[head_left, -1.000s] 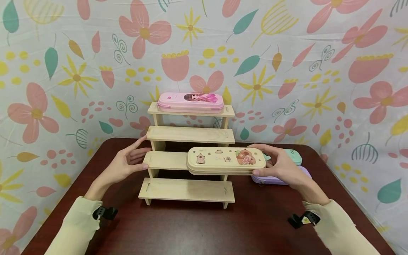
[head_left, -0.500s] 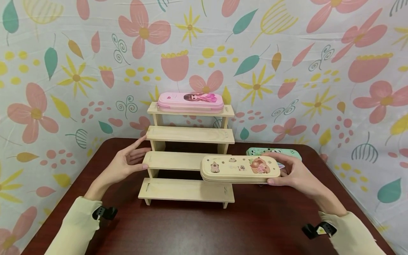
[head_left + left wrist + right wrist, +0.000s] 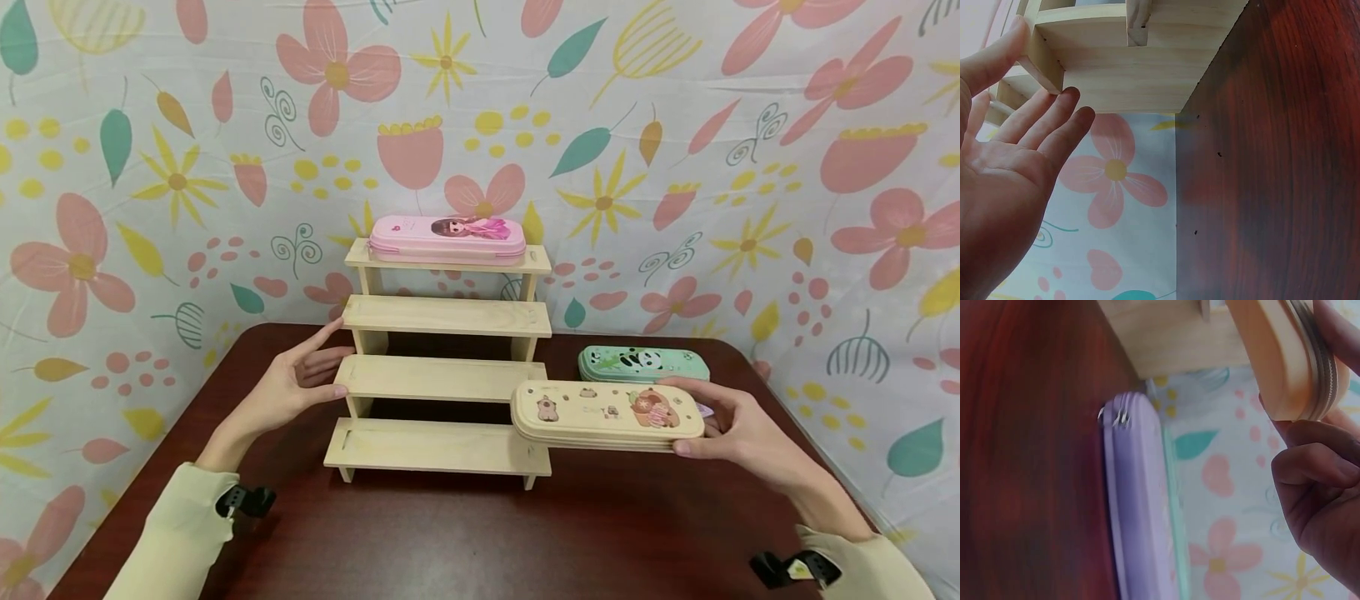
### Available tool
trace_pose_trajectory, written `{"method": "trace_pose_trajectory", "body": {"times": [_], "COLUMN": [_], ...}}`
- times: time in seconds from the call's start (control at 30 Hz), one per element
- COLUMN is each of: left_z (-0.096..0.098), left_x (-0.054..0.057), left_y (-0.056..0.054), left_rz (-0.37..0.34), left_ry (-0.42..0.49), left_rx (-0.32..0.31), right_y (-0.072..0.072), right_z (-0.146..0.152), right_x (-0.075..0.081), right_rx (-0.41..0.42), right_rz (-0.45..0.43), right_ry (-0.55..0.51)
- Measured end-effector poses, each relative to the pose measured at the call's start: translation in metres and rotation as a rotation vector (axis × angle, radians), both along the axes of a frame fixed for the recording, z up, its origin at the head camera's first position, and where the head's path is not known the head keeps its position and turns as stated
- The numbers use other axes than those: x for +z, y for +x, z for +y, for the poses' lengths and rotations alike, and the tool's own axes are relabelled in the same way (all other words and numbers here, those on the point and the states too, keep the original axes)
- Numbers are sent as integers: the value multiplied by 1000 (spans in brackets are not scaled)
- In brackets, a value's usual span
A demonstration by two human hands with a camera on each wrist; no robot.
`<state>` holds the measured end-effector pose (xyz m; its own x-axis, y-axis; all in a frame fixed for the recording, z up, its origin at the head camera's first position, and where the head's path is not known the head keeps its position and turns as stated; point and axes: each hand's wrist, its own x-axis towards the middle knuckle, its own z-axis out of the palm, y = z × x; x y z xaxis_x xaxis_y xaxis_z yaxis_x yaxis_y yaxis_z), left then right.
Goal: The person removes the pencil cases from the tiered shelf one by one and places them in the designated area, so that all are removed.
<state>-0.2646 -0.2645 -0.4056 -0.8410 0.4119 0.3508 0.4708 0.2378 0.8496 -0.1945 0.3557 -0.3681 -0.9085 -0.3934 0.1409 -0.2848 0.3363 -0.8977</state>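
Observation:
My right hand [image 3: 738, 429] pinches the right end of a cream pencil case [image 3: 581, 417] printed with small animals and a fruit basket. The case is held flat in the air, overlapping the right end of the lowest shelf steps in the head view. Its zipper [image 3: 1322, 362] shows in the right wrist view. With fairly straight fingers, my left hand [image 3: 296, 383] touches the left end of a four-step wooden display stand [image 3: 442, 379]. On the stand's top step lies a pink pencil case [image 3: 447, 242] with a doll picture.
A mint-green pencil case [image 3: 645, 362] with a panda lies on the dark table [image 3: 420, 542] at the back right. The lilac pencil case [image 3: 1138, 500] beside it is mostly hidden behind the held one in the head view. A flowered cloth [image 3: 675, 125] hangs behind.
My right hand has carried the cream pencil case to the right and lower, away from the stand, uncovering the mint-green case. My left hand has stayed at the stand.

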Motion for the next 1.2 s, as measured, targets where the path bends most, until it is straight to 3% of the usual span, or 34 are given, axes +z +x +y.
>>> {"method": "trace_pose_trajectory", "body": {"times": [0.47, 0.6, 0.83, 1.03, 1.2], "left_z": [-1, -1, 1, 0, -1], "left_x": [0, -1, 0, 0, 0], "left_y": [1, 0, -1, -1, 0], "left_rz": [5, 7, -8, -16, -14], "left_ry": [-13, -10, -3, -3, -6], "left_rx": [10, 13, -5, -8, 2], "right_y": [16, 15, 18, 16, 13], "right_z": [73, 91, 114, 126, 130], "right_x": [-22, -29, -41, -48, -51], "right_rx": [31, 75, 44, 90, 83], "right_rz": [-47, -129, -233, -331, -362], "right_ry": [-36, -58, -43, -40, -28]}}
